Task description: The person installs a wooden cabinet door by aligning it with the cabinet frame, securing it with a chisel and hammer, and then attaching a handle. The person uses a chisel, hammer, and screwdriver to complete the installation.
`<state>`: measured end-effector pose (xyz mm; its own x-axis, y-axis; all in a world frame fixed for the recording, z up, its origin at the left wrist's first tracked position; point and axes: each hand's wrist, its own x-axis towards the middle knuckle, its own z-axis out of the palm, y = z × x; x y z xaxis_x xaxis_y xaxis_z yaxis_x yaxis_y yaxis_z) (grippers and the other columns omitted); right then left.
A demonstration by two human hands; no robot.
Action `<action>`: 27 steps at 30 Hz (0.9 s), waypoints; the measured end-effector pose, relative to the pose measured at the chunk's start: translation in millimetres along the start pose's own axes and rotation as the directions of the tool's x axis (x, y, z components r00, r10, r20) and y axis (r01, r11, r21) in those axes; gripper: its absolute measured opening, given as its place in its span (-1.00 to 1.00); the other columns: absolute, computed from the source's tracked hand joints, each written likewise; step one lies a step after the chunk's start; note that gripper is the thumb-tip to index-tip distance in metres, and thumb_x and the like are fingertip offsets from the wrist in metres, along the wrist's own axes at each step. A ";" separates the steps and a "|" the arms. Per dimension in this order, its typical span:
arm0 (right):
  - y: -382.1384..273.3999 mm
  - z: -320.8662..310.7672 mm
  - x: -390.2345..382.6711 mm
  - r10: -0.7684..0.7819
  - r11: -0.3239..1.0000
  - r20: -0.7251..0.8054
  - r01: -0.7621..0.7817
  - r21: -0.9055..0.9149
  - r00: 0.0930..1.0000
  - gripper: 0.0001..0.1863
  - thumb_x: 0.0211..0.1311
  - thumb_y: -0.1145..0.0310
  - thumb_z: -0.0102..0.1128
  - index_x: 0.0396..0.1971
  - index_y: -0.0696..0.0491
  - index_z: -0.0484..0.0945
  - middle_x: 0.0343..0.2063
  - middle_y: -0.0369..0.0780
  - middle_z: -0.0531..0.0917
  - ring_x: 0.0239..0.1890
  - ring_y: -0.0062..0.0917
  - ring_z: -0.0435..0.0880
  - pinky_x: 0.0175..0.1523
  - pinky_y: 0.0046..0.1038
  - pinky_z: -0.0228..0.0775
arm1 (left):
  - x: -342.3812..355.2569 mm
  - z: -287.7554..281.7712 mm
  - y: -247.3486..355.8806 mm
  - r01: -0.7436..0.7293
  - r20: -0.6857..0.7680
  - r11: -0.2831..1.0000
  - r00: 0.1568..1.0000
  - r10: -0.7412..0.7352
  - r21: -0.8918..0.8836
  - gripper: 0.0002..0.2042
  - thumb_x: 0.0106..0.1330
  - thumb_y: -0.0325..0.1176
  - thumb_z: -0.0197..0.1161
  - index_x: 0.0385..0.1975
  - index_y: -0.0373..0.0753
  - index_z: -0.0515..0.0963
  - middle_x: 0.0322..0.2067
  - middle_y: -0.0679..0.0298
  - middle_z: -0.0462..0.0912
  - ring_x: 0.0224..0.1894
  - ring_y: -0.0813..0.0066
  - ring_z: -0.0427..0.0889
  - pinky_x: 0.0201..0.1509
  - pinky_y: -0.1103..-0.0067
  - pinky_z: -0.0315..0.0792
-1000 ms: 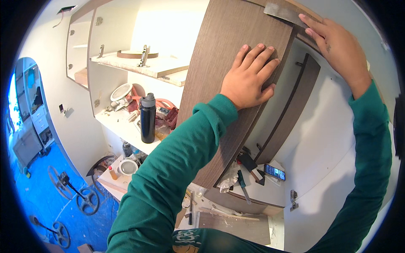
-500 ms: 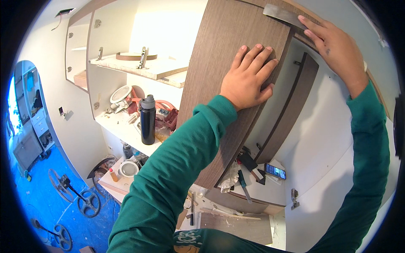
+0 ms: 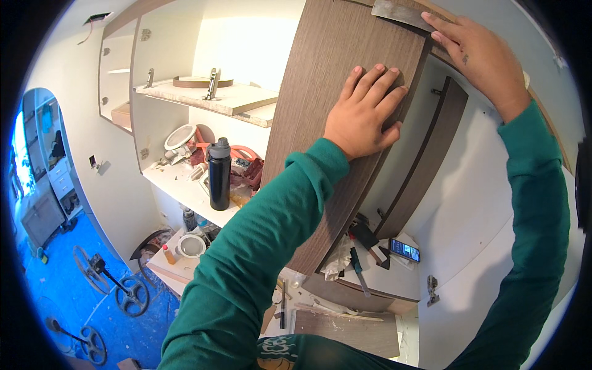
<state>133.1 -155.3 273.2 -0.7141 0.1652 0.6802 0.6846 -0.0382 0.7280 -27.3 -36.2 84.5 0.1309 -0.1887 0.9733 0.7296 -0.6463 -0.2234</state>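
My left hand (image 3: 361, 112) lies spread on the brown wood-grain panel (image 3: 308, 80), fingers apart. At the upper right, my right hand (image 3: 472, 58) grips a flat grey metal blade (image 3: 396, 15) along the top edge of the panel, index and middle fingers extended over it; my thumb is hidden. Beside the panel, an open compartment shows a narrow brown curved board (image 3: 422, 160) standing upright.
A white shelf (image 3: 179, 182) at left holds a black bottle (image 3: 220, 176) and clutter. Tools (image 3: 364, 271) and a phone (image 3: 404, 250) lie on the lower right ledge. Wheeled stands (image 3: 131, 296) stand on blue floor sheeting (image 3: 49, 277). An open white door (image 3: 468, 216) flanks my right.
My right hand and the metal blade have shifted left and slightly up along the top edge. My left hand stays on the panel.
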 end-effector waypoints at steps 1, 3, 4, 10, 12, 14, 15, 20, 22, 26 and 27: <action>5.3 1.2 -3.1 -0.018 1.000 -0.016 0.018 -0.009 1.000 -0.60 0.50 0.11 0.08 0.27 -0.38 0.56 -0.24 -0.17 0.65 -0.23 -0.18 0.64 -0.07 -0.25 0.52 | 0.4 -0.2 -0.2 -0.001 0.000 1.000 1.000 0.001 -0.003 -0.41 0.11 -0.11 0.39 0.21 -0.03 0.50 0.37 0.21 0.38 0.47 0.16 0.25 0.58 0.10 0.02; 15.1 4.0 -8.5 -0.057 0.998 -0.047 0.056 -0.028 0.997 -0.60 0.49 0.09 0.08 0.27 -0.38 0.56 -0.24 -0.17 0.65 -0.23 -0.18 0.64 -0.06 -0.25 0.53 | -0.3 -1.4 -1.1 -0.002 0.006 1.000 1.000 0.002 0.018 -0.40 0.11 -0.11 0.39 0.22 -0.03 0.50 0.37 0.21 0.37 0.47 0.16 0.26 0.58 0.10 0.02; 16.4 3.6 -11.4 -0.031 0.999 -0.049 0.030 -0.015 0.998 -0.62 0.48 0.10 0.09 0.24 -0.33 0.59 -0.23 -0.15 0.68 -0.19 -0.16 0.65 -0.05 -0.22 0.53 | -0.6 -2.2 -1.4 -0.002 0.009 1.000 1.000 0.002 0.029 -0.40 0.11 -0.12 0.39 0.22 -0.02 0.50 0.37 0.21 0.37 0.47 0.17 0.26 0.58 0.11 0.02; 4.5 11.2 -2.2 -0.018 1.000 -0.052 0.018 -0.008 0.998 -0.60 0.49 0.09 0.08 0.27 -0.37 0.56 -0.13 -0.17 0.69 -0.13 -0.17 0.67 -0.02 -0.23 0.53 | 1.2 1.4 4.0 0.006 0.011 1.000 1.000 -0.006 -0.002 -0.40 0.10 -0.12 0.39 0.21 -0.03 0.51 0.37 0.21 0.37 0.46 0.16 0.26 0.58 0.10 0.02; 2.8 7.6 2.4 -0.034 0.999 -0.049 0.036 0.040 0.998 -0.60 0.49 0.09 0.07 0.27 -0.38 0.56 -0.11 -0.17 0.69 -0.11 -0.18 0.67 -0.01 -0.23 0.53 | -0.4 0.0 0.8 0.003 0.011 1.000 1.000 -0.003 0.001 -0.40 0.10 -0.13 0.39 0.21 -0.03 0.51 0.37 0.21 0.37 0.47 0.16 0.26 0.58 0.10 0.02; 4.6 3.8 -6.4 -0.011 0.998 -0.051 0.014 0.056 0.999 -0.63 0.47 0.10 0.09 0.20 -0.28 0.62 -0.11 -0.15 0.71 -0.10 -0.14 0.67 0.01 -0.18 0.52 | -1.6 -1.2 -1.3 0.000 0.010 1.000 1.000 0.000 0.007 -0.41 0.09 -0.13 0.39 0.21 -0.03 0.51 0.37 0.20 0.37 0.47 0.15 0.25 0.58 0.09 0.02; 4.6 2.6 -10.0 -0.001 0.998 -0.052 0.005 0.064 0.999 -0.64 0.46 0.11 0.09 0.16 -0.23 0.65 -0.11 -0.14 0.72 -0.10 -0.12 0.67 0.01 -0.16 0.52 | -2.2 -1.7 -1.6 -0.001 0.009 1.000 1.000 0.001 0.014 -0.40 0.09 -0.12 0.40 0.21 -0.03 0.51 0.37 0.20 0.37 0.47 0.15 0.25 0.58 0.09 0.01; -16.5 -4.0 2.6 0.088 0.996 0.049 -0.088 0.017 0.995 -0.62 0.48 0.09 0.09 0.23 -0.32 0.60 -0.13 -0.15 0.70 -0.12 -0.17 0.67 0.01 -0.21 0.52 | -1.7 -0.1 0.9 -0.001 -0.002 1.000 1.000 0.001 0.011 -0.40 0.08 -0.13 0.41 0.21 -0.01 0.52 0.37 0.20 0.37 0.47 0.14 0.25 0.58 0.09 0.02; -15.9 0.8 7.7 0.054 0.999 0.031 -0.054 -0.008 0.998 -0.60 0.48 0.07 0.08 0.26 -0.37 0.57 -0.16 -0.15 0.69 -0.14 -0.20 0.67 -0.01 -0.23 0.51 | -0.8 2.2 2.1 -0.006 -0.009 1.000 1.000 0.006 -0.017 -0.39 0.07 -0.13 0.41 0.21 0.00 0.53 0.38 0.20 0.37 0.47 0.14 0.25 0.58 0.08 0.03; 3.9 2.5 -6.1 0.005 0.999 -0.046 -0.003 0.042 0.999 -0.63 0.47 0.10 0.09 0.20 -0.27 0.62 -0.11 -0.15 0.71 -0.10 -0.16 0.67 0.03 -0.20 0.52 | -1.2 -1.6 -0.7 -0.003 0.003 1.000 1.000 0.003 -0.010 -0.40 0.05 -0.15 0.42 0.20 0.01 0.54 0.38 0.19 0.36 0.47 0.13 0.25 0.58 0.08 0.04; 3.2 -0.5 -7.8 0.026 0.998 -0.025 -0.024 0.057 0.999 -0.64 0.46 0.12 0.09 0.16 -0.21 0.65 -0.07 -0.15 0.72 -0.07 -0.13 0.67 0.05 -0.18 0.52 | -2.1 -2.2 -1.7 -0.003 0.002 1.000 1.000 0.003 0.001 -0.40 0.05 -0.15 0.42 0.20 0.01 0.54 0.38 0.19 0.36 0.47 0.13 0.25 0.58 0.08 0.04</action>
<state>140.9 -157.2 270.3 -0.6997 0.1390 0.7008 0.7090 0.0140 0.7051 -30.2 -36.4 82.7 0.1346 -0.1889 0.9727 0.7301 -0.6448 -0.2263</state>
